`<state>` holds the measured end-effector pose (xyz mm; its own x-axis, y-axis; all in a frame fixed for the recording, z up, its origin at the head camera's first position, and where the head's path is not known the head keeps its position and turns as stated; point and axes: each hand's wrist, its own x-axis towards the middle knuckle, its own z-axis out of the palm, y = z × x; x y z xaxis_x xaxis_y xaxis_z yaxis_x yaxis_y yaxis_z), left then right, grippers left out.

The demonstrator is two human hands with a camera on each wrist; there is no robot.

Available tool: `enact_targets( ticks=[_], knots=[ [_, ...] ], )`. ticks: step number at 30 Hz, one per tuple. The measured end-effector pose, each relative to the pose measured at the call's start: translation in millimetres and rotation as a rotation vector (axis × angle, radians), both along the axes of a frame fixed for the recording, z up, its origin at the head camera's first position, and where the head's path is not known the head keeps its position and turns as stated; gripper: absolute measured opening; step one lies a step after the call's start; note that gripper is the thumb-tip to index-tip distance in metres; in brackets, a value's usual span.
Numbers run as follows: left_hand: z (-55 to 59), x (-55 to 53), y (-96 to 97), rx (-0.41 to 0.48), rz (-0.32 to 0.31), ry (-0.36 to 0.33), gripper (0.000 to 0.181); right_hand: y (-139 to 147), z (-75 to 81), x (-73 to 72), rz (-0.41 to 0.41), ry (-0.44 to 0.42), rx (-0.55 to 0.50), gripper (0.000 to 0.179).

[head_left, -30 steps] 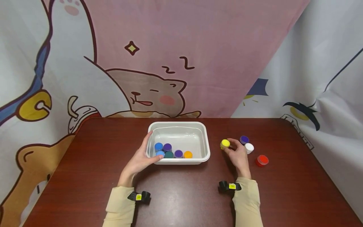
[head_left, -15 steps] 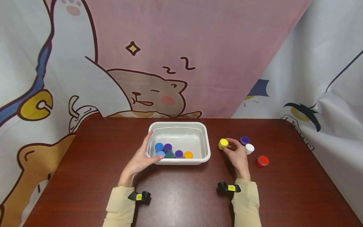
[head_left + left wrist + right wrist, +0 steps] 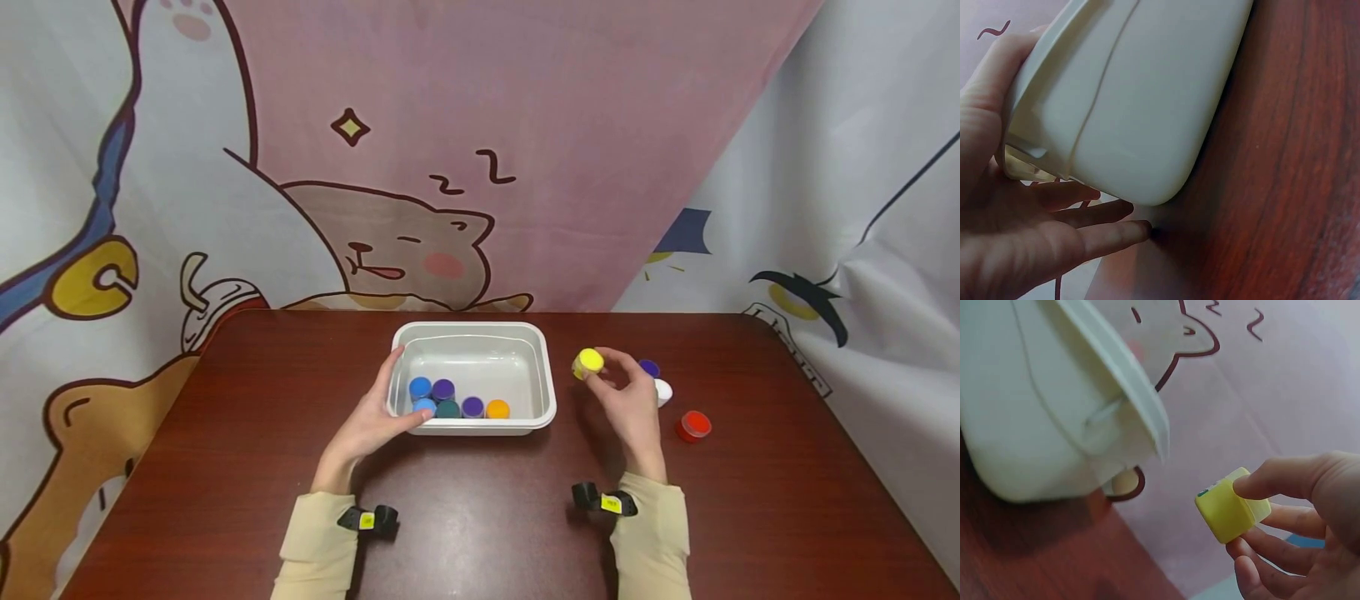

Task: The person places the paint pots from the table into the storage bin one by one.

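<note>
My left hand (image 3: pixel 372 422) holds the left front corner of a white plastic tub (image 3: pixel 547 379). Its thumb lies over the front rim, and the fingers spread along the left side. Between the thumb and fingers of my right hand (image 3: pixel 630 407) is a small yellow paint pot (image 3: pixel 588 362), pinched above the table to the right of the tub. The right wrist view shows the yellow pot (image 3: pixel 1225 512) tilted, with a translucent band at one end. Inside the tub, along its front, sit several pots, among them a blue pot (image 3: pixel 420 388) and an orange pot (image 3: pixel 497 409).
Behind and right of my right hand are a purple pot (image 3: pixel 649 368) and a white pot (image 3: pixel 663 392), both partly hidden by it. A red pot (image 3: pixel 693 426) stands farther right. The brown table (image 3: pixel 480 517) ends at a printed cloth backdrop (image 3: pixel 570 150).
My right hand has lifted the yellow paint pot off the table area and shifted it slightly left, toward the tub. The left hand and the tub have stayed in place.
</note>
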<state>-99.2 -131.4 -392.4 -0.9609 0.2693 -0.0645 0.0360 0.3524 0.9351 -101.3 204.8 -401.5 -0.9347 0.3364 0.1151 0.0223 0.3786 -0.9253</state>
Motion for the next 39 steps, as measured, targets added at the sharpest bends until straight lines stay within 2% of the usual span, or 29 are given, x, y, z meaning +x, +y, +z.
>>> enact_targets(
  ticks=[5,8,16,23,39],
  knots=[
    [-26.6,-10.9,-4.6,-0.012,0.005,0.017,0.102,-13.6,12.9,4.0,0.031,0.062,-0.001,0.038],
    [-33.9,-14.4,-5.9,-0.014,0.007,0.022,0.103,-21.4,17.8,5.2,0.049,0.085,-0.013,0.037],
    [-28.4,-11.5,-5.1,0.003,0.007,0.006,0.101,-42.7,19.9,1.9,0.092,0.108,0.038,0.037],
    [-35.1,-13.7,-8.2,0.015,-0.004,0.045,0.103,-60.2,19.3,-0.1,0.141,0.122,0.041,0.036],
    [-34.3,-13.4,-8.0,0.005,0.0,0.048,0.103,-97.5,12.6,-14.9,0.244,0.127,0.018,0.036]
  ],
)
